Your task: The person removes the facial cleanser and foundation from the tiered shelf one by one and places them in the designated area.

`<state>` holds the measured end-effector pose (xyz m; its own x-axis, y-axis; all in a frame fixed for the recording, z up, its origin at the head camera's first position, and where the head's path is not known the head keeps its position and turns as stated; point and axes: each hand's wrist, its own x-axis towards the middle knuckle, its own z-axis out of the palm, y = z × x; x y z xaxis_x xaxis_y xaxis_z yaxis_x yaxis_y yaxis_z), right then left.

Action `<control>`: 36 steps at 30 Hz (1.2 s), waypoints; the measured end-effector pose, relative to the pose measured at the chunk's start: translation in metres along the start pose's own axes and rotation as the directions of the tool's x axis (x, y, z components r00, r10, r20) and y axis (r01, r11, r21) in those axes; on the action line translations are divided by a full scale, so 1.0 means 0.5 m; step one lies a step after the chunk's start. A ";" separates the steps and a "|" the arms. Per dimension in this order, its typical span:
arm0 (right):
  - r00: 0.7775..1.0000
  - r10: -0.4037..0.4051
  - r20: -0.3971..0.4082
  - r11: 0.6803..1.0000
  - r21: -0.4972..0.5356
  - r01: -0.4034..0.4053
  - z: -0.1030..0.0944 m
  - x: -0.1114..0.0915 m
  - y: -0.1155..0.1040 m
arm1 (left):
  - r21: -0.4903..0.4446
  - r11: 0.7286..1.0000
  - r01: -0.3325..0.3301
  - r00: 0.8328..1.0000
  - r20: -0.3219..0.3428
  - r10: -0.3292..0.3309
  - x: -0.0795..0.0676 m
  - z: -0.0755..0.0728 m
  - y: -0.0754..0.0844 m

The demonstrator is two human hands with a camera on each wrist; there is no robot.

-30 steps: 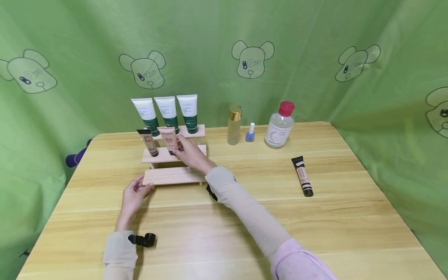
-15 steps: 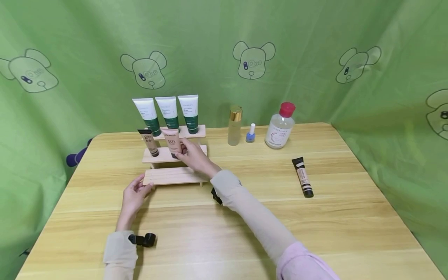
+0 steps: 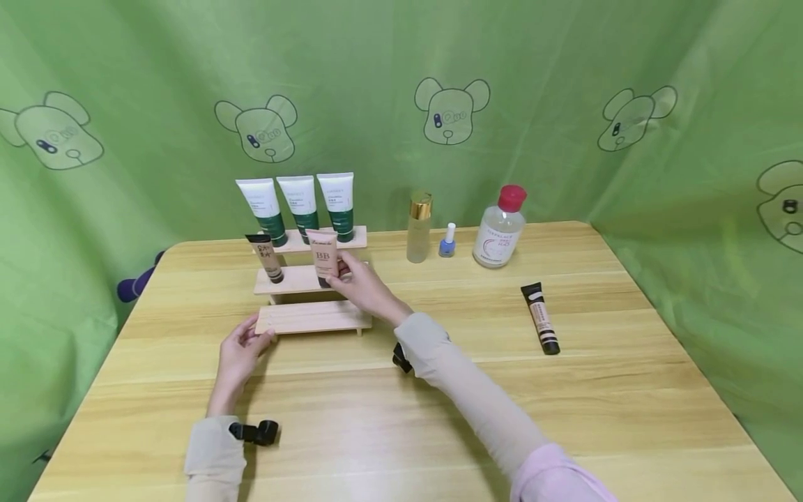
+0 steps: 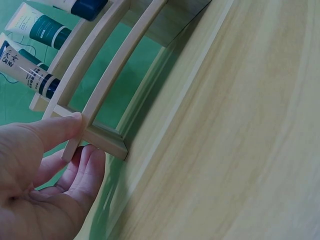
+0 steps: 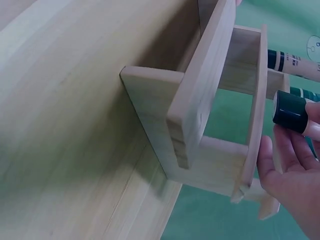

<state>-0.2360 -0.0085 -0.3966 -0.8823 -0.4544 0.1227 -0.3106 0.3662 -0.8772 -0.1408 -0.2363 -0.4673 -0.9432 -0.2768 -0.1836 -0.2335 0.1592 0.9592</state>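
Observation:
A three-tier wooden rack (image 3: pixel 314 317) stands at the left of the table. My left hand (image 3: pixel 241 352) pinches the left end of its lowest shelf between thumb and fingers. In my right hand (image 3: pixel 364 286) is a pink BB cream tube (image 3: pixel 323 252), gripped upright with its dark cap down. It is over the right half of the middle shelf; the right wrist view shows the cap (image 5: pixel 290 112) close to the shelf edge. A beige tube with black ends (image 3: pixel 266 258) stands at the left of that shelf. White and green tubes (image 3: pixel 301 199) stand along the top shelf.
Right of the rack stand a gold-capped bottle (image 3: pixel 419 230), a blue nail polish bottle (image 3: pixel 447 242) and a clear bottle with a red cap (image 3: pixel 500 230). Another black-ended tube (image 3: pixel 541 319) lies on the table (image 3: pixel 401 432). A green curtain (image 3: pixel 357 70) hangs behind.
My right hand has moved the BB cream tube rightward along the middle shelf, away from the beige tube. The left hand has stayed on the lowest shelf's end.

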 end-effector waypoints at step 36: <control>0.998 0.010 -0.070 0.999 0.035 -0.008 -0.125 -0.123 0.008 | 0.001 1.000 -0.001 1.000 -0.007 0.001 -0.001 0.002 0.000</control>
<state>-0.2052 0.0715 -0.3789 -0.9080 -0.3928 0.1459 -0.2913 0.3414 -0.8936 -0.1407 -0.2354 -0.4675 -0.9419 -0.2829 -0.1810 -0.2326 0.1607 0.9592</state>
